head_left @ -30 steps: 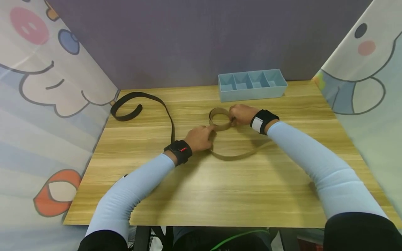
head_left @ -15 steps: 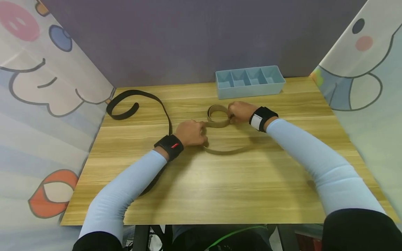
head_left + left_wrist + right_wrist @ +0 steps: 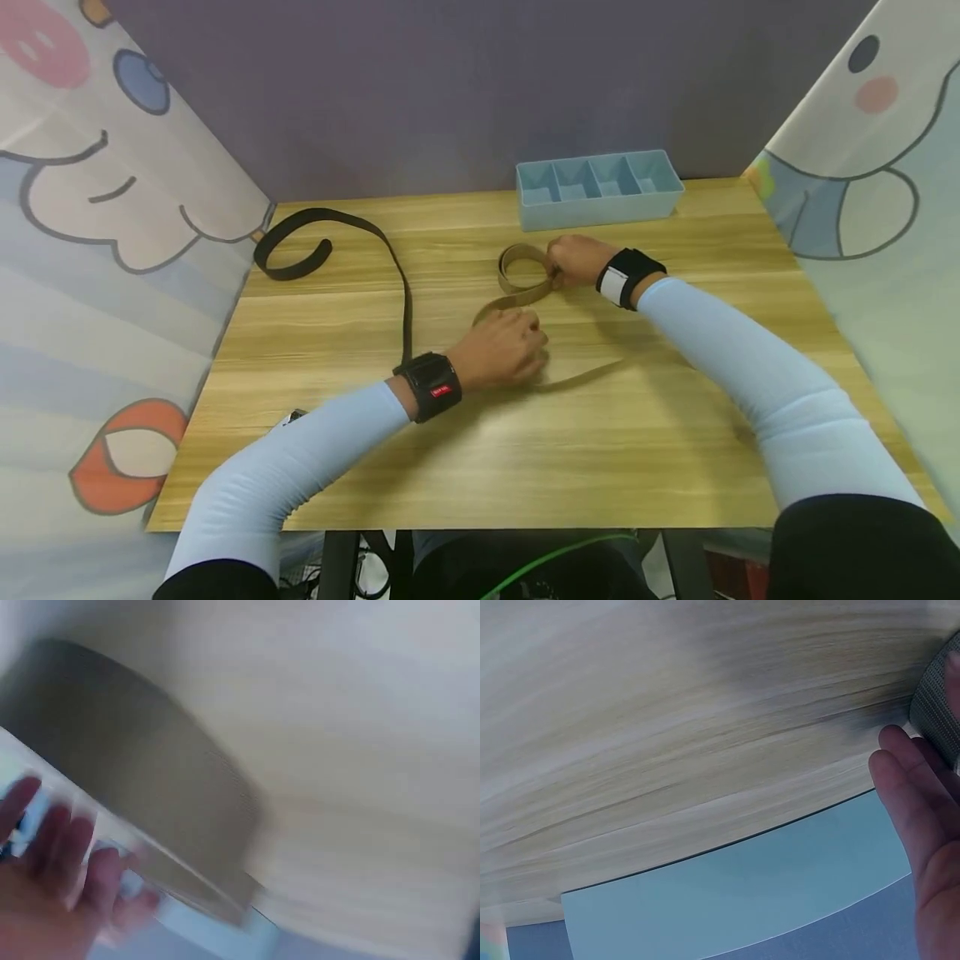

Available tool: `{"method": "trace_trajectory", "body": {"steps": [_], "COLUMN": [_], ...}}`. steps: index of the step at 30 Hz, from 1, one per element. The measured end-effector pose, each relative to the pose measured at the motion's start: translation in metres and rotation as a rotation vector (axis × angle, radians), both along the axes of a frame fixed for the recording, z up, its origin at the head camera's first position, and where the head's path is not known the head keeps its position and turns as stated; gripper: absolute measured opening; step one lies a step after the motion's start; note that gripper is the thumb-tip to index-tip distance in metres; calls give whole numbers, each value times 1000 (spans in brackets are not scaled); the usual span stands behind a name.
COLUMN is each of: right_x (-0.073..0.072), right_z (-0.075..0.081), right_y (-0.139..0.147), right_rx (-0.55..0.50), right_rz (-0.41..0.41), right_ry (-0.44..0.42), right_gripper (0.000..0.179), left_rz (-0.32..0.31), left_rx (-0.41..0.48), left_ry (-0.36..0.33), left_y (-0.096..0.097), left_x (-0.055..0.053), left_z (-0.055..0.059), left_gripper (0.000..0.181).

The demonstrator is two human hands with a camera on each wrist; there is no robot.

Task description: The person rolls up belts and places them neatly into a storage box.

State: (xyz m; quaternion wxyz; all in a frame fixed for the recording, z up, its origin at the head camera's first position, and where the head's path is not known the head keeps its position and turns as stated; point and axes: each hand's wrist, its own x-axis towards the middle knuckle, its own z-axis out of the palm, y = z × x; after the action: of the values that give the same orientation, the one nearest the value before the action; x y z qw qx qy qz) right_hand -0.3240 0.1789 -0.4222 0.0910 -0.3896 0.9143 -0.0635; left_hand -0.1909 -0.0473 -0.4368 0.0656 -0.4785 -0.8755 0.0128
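A tan webbing belt stands on its edge on the wooden table, its far part bent into a loop. My right hand pinches the loop's right side; in the right wrist view the woven band lies between thumb and fingers. My left hand is just in front of the loop, over the belt's nearer stretch. In the blurred left wrist view, its fingers are spread and loosely bent beside the broad band, not closed round it. The belt's tail runs off to the right of the left hand.
A dark belt curls on the left of the table and passes under my left wrist; a small metal piece shows by the sleeve. A light blue four-section box stands at the back, before a grey wall.
My left hand first drew left along the tan belt, then let go and moved right and nearer to me. The right hand stays at the loop.
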Motion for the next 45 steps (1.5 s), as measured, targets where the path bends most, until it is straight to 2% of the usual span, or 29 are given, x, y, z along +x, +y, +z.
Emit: {"method": "trace_trajectory", "body": {"steps": [2, 4, 6, 10, 13, 18, 25, 30, 35, 39, 43, 45], "right_x": [2, 5, 8, 13, 14, 15, 14, 18, 25, 33, 45, 51], "right_z": [-1, -4, -6, -7, -6, -5, -8, -9, -12, -16, -19, -20], "right_y": [1, 2, 4, 7, 10, 13, 22, 33, 46, 55, 61, 63], "right_rx": [6, 15, 18, 20, 20, 15, -5, -23, -48, -51, -67, -74], "right_rz": [-3, -5, -5, -16, -26, -15, 32, 73, 121, 98, 67, 59], "right_ry": [7, 8, 4, -5, -8, -4, 16, 43, 88, 96, 102, 107], "right_gripper": [14, 14, 14, 14, 14, 13, 12, 10, 8, 8, 9, 9], "left_rz": [-129, -195, -197, -102, -53, -12, 91, 155, 202, 236, 248, 263], "left_rx": [-5, -23, -45, -78, -75, -67, -42, -63, -23, -15, -34, -37], "left_ry": [-90, -158, -194, -177, -176, -174, -166, -131, -197, -214, -231, -299], "left_y": [12, 20, 22, 15, 6, -13, -39, -54, -69, -82, -91, -92], "left_x": [12, 20, 24, 20, 11, -5, -22, -37, -59, -77, -88, -91], "left_z": [-2, -5, -7, -8, -5, -2, -1, -2, 0, -3, -7, -7], "left_gripper": [39, 32, 23, 22, 22, 18, 28, 23, 19, 15, 10, 7]}}
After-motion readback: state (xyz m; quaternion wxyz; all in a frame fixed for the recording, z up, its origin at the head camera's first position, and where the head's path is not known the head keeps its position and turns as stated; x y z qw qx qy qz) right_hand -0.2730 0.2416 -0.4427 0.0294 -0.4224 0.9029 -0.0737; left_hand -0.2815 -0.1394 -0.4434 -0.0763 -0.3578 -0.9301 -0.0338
